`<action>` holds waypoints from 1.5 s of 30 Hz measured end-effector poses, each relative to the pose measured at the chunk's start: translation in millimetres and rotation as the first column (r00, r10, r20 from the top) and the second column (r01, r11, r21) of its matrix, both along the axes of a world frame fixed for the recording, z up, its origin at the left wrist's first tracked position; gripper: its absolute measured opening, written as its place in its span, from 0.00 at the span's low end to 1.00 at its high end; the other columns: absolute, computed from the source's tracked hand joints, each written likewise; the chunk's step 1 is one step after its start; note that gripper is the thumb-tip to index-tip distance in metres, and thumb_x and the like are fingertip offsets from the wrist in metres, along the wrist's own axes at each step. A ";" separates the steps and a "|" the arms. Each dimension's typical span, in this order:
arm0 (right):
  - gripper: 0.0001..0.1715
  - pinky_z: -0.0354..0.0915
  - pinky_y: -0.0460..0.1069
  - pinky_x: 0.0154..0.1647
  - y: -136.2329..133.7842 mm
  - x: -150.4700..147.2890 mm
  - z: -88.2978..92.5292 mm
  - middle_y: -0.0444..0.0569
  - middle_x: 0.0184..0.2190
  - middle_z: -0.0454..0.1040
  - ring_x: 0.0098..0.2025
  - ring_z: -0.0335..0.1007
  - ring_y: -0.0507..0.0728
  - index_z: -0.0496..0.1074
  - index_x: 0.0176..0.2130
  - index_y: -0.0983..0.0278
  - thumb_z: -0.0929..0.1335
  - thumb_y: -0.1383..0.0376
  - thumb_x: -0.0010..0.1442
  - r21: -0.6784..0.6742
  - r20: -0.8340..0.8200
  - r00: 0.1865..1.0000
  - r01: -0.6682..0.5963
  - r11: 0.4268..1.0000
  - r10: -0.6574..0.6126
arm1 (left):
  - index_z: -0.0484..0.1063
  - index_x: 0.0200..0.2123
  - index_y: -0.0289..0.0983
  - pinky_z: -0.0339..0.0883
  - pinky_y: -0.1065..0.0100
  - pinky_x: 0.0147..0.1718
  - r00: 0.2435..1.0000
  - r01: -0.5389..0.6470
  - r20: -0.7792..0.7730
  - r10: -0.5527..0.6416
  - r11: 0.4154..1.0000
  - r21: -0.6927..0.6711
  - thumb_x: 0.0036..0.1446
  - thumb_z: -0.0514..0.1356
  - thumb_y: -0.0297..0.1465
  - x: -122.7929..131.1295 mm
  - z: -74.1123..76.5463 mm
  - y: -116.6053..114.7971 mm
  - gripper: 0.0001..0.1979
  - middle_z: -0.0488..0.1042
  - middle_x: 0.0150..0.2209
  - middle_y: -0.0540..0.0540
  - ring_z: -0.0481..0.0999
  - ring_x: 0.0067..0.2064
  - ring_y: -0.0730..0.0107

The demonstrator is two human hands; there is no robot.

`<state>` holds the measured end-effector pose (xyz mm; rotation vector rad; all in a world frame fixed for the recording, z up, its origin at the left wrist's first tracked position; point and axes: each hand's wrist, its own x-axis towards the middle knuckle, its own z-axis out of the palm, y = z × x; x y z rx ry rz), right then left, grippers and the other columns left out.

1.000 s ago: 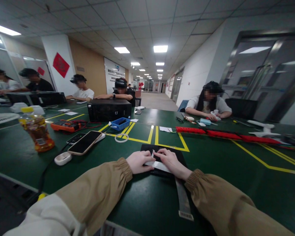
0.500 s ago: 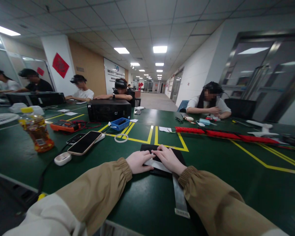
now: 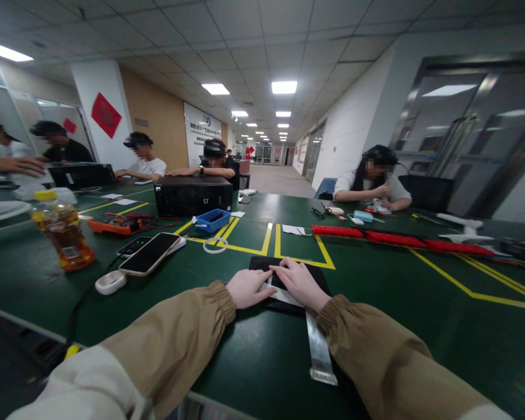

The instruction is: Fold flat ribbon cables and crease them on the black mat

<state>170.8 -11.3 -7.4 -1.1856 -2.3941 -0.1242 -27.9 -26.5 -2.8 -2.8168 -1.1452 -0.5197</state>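
Observation:
A flat black slab-like object (image 3: 262, 263) lies on the table in front of me; its kind is not clear. Across it runs a silver-grey flat ribbon cable (image 3: 319, 341), whose free end with a small connector hangs toward me. My left hand (image 3: 248, 287) is closed on the cable at the slab's left side, thumb stretched along its near edge. From the right, my right hand (image 3: 301, 281) reaches over the slab, fingers bent and pressed together at the cable. The two hands' fingertips meet, hiding the spot they hold.
On my left are a phone (image 3: 151, 254), a white earbud case (image 3: 110, 282), a drink bottle (image 3: 63, 233) and an orange multimeter (image 3: 114, 223). Ahead are a white ring (image 3: 215, 245), a blue tray (image 3: 213, 221) and a black computer case (image 3: 193, 195). Red strips (image 3: 398, 240) lie right; several people sit around.
My left fingers have shifted slightly on the cable, and my right fingers stay near them. At far left a co-worker's hand has come into view.

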 end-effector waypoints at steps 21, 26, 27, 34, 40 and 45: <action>0.11 0.57 0.51 0.45 13.9 11.3 -7.1 0.49 0.40 0.67 0.43 0.61 0.56 0.72 0.40 0.63 0.63 0.67 0.59 0.020 -0.262 0.956 0.142 0.990 -0.132 | 0.66 0.51 0.38 0.68 0.63 0.35 0.990 -0.130 -0.059 0.126 0.989 -0.069 0.58 0.48 0.47 14.9 12.9 13.7 0.24 0.76 0.37 0.41 0.76 0.39 0.56; 0.12 0.57 0.51 0.46 25.4 19.2 -15.7 0.49 0.39 0.68 0.42 0.62 0.56 0.73 0.40 0.63 0.64 0.66 0.56 -0.076 -0.299 0.929 0.204 0.976 -0.218 | 0.66 0.51 0.38 0.68 0.64 0.34 0.988 -0.116 -0.101 0.113 0.993 -0.017 0.59 0.47 0.45 11.5 10.6 9.5 0.23 0.76 0.36 0.41 0.76 0.38 0.57; 0.12 0.57 0.51 0.46 26.1 19.8 -16.3 0.49 0.39 0.68 0.42 0.62 0.56 0.73 0.41 0.63 0.64 0.66 0.56 -0.080 -0.299 0.928 0.206 0.975 -0.220 | 0.65 0.52 0.38 0.68 0.64 0.33 0.988 -0.112 -0.110 0.110 0.994 -0.007 0.60 0.47 0.45 10.3 10.7 8.2 0.23 0.76 0.36 0.41 0.76 0.37 0.57; 0.12 0.57 0.50 0.46 24.9 19.4 -15.9 0.49 0.41 0.67 0.43 0.61 0.56 0.73 0.41 0.63 0.65 0.66 0.56 -0.082 -0.245 0.930 0.263 0.961 -0.275 | 0.70 0.44 0.39 0.67 0.67 0.33 0.990 -0.048 -0.130 0.052 0.998 0.033 0.61 0.48 0.41 3.3 14.6 2.2 0.18 0.75 0.33 0.44 0.76 0.36 0.62; 0.12 0.56 0.50 0.46 25.8 19.8 -17.3 0.49 0.41 0.67 0.44 0.60 0.56 0.73 0.41 0.63 0.65 0.66 0.56 -0.077 -0.226 0.931 0.276 0.958 -0.286 | 0.73 0.34 0.37 0.64 0.71 0.32 0.998 0.017 -0.062 -0.012 0.997 0.075 0.61 0.48 0.37 3.5 13.7 2.5 0.15 0.71 0.32 0.47 0.73 0.33 0.69; 0.12 0.56 0.50 0.46 24.4 19.7 -16.4 0.49 0.41 0.66 0.43 0.61 0.56 0.72 0.41 0.63 0.65 0.65 0.56 -0.073 -0.218 0.932 0.280 0.957 -0.289 | 0.72 0.31 0.36 0.63 0.73 0.32 0.998 0.048 -0.041 -0.044 0.996 0.081 0.62 0.48 0.36 5.5 9.0 1.4 0.16 0.68 0.32 0.48 0.71 0.32 0.73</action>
